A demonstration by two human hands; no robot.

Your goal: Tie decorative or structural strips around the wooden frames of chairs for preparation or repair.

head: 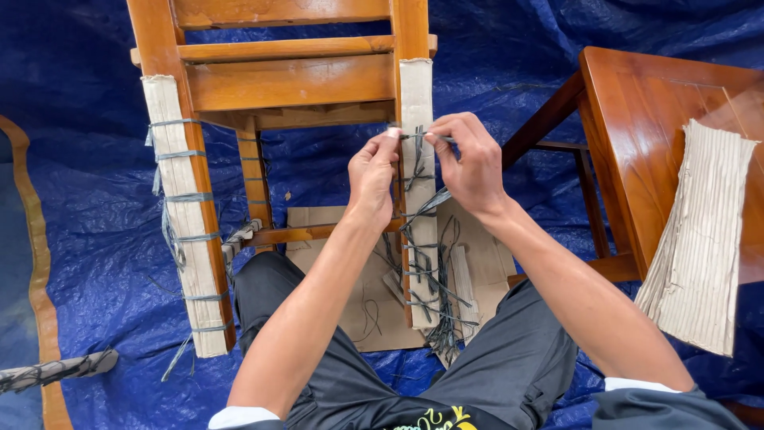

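While the wooden chair lies tipped on the blue tarpaulin, both hands are up at its nearer right leg, and that leg is wrapped in a strip of corrugated cardboard. The left hand has thumb and forefinger closed on one end of a grey plastic strap, and the right hand pinches the other end, just beside it; the strap runs taut across the cardboard between the two hands. Below them on the same leg, several more grey straps are already tied round the cardboard, loose tails hanging out over the person's lap. Across the chair, the other leg carries its own cardboard wrap, banded by straps from top to bottom. Under the chair, between the person's knees, flat pieces of brown cardboard lie on the tarpaulin. To the right of the chair stands a second piece of wooden furniture, a table by its flat polished top, with a loose sheet of corrugated cardboard draped over its edge. Far left of the chair, a strapped bundle lies on the tarpaulin.
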